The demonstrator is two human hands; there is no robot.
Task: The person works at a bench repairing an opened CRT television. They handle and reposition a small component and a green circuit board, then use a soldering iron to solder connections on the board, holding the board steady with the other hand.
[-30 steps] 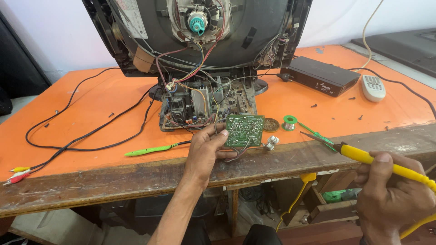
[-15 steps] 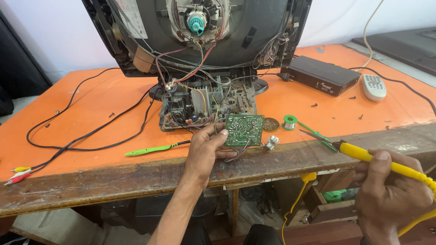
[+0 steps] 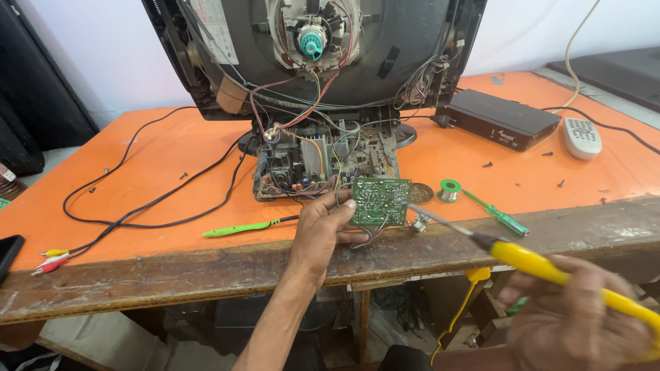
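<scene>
Fingers (image 3: 328, 218) tight around green circuit board (image 3: 380, 202)

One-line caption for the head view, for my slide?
Left hand holds green circuit board; right hand aims yellow soldering iron at it.

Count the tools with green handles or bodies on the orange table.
2. A light green probe lies left of the left hand, wired at one end. A green screwdriver lies right of the solder spool. Others may hide behind the television.
</scene>
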